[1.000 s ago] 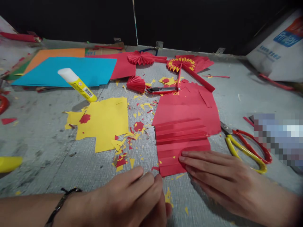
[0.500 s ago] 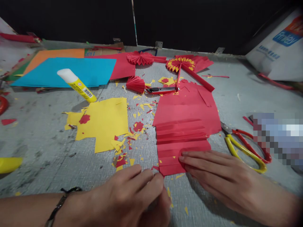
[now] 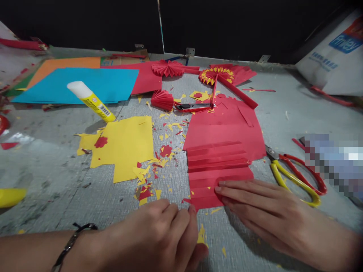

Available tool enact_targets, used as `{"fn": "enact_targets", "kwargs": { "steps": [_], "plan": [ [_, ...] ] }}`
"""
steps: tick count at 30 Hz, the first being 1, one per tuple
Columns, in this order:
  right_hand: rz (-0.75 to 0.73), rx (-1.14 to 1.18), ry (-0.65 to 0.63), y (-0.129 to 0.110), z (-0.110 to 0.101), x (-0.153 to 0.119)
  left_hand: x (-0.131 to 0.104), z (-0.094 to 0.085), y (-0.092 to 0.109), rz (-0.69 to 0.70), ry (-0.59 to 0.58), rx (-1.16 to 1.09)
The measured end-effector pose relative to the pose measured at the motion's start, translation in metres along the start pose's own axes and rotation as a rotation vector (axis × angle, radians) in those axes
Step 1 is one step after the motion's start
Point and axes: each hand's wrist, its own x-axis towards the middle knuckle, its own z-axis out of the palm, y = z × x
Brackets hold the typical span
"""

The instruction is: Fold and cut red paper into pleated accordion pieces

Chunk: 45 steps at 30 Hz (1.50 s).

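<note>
A sheet of red paper with crosswise pleats [image 3: 215, 168] lies before me, partly over a larger red sheet [image 3: 227, 126]. My right hand [image 3: 266, 211] rests flat on its near right part, fingers stretched out and side by side. At the near left corner is my left hand [image 3: 159, 230], its fingers curled in and the index finger touching or almost touching the corner. The thumb sticks out below, apart from the index finger. Whatever the curled fingers may hold is hidden. Right of the pleated sheet are scissors [image 3: 293, 175] with red and yellow handles.
Left lie yellow paper [image 3: 127, 143], a glue stick [image 3: 90, 101] and blue sheets [image 3: 85, 85]. A box cutter [image 3: 194, 107] lies beyond, near red paper fans [image 3: 168, 68]. Paper scraps [image 3: 144, 173] litter the middle. A white bag [image 3: 326, 60] stands far right, a blurred-out object [image 3: 334, 162] nearer.
My left thumb has come out from under the fingers and now points right. The left index finger has straightened a little toward the paper's corner. My right hand stays in place.
</note>
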Motion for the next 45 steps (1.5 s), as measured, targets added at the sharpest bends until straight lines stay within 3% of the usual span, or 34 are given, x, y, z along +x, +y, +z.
{"fn": "enact_targets", "kwargs": {
  "steps": [9,16,30,36,45],
  "plan": [
    [0.051,-0.01,0.033,-0.004,0.004,-0.004,0.001,0.004,-0.009,-0.021,0.073,-0.094],
    [-0.071,-0.119,0.05,-0.002,-0.004,0.003,0.001,0.014,-0.013,-0.154,0.151,-0.185],
    [-0.011,-0.157,0.11,-0.006,0.0,0.0,0.001,0.011,-0.018,-0.091,0.085,-0.163],
    [-0.018,-0.19,0.086,-0.007,0.0,0.001,0.005,0.014,-0.016,-0.09,0.165,-0.161],
    [-0.057,-0.216,0.092,-0.01,-0.003,0.003,0.004,0.011,-0.015,-0.091,0.119,-0.23]
  ]
}}
